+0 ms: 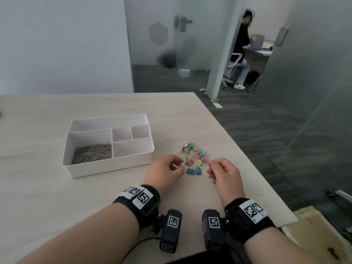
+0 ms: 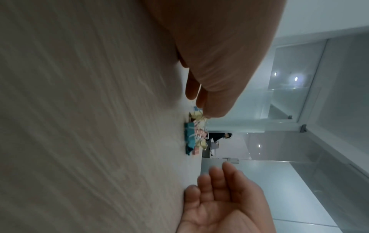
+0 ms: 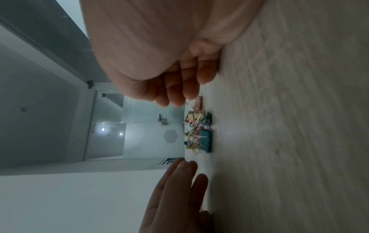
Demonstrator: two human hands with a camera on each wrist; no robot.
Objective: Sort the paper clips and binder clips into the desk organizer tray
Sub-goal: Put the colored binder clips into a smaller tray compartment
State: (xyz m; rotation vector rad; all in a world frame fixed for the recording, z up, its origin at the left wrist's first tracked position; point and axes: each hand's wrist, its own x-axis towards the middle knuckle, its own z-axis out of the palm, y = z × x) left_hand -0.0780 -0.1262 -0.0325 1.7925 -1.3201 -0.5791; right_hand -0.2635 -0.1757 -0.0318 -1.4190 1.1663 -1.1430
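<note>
- While both hands rest on the pale wood worktop near its right edge, a small heap of coloured binder clips (image 1: 193, 158) lies between and just beyond the fingertips.
- Left hand (image 1: 164, 170): its grip is released, fingers loosely curled and holding nothing, set just left of the heap, likely to fence the clips in or scoop them.
- Right hand (image 1: 224, 173): its fingers are bent, with thumb and forefinger drawn together at the heap's right side. Whether they already pinch a clip's wire handle cannot be told; the wrist views are blurred.
- White desk organizer tray (image 1: 109, 168): it stands left of the heap, toward the middle of the worktop, well within reach of the left hand.
- Silvery paper clips (image 1: 92, 154) fill the tray's large near-left compartment, so that half of the sort appears done.
- Its long near-right compartment and two small far compartments look empty, so one of them is probably meant for the binder clips.
- Two teal clips (image 1: 194, 170) lie nearest the person, between the hands.
- Beyond the worktop, another person (image 1: 242, 48) sits at a desk behind glass partitions.
</note>
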